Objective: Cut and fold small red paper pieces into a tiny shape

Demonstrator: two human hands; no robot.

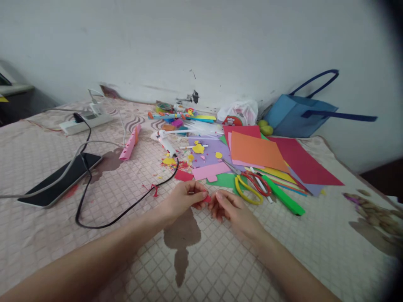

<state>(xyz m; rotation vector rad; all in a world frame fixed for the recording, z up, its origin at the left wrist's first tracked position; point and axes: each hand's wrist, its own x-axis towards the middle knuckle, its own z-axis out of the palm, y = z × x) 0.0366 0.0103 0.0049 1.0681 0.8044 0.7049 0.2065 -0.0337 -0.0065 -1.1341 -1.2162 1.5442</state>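
Between the thumb and fingers of my left hand (191, 196) is a small red piece of paper (207, 199). My right hand (227, 204) is right beside it, fingers curled and closed near the paper's right edge; whether it also grips the paper is hidden. Just beyond my hands lie a red paper strip (184, 175), a pink paper cutout (210, 171) and green paper (224, 180). Scissors with red handles (256, 183) and another pair with yellow handles (248, 195) lie ahead of my right hand.
A white glue gun (165, 143) trails a black cord (108, 226) across the left side. Orange paper (258, 151) tops stacked coloured sheets at right. A green paper roll (283, 196), a tablet (61, 180), a power strip (85, 123) and a blue bag (297, 115) stand around.
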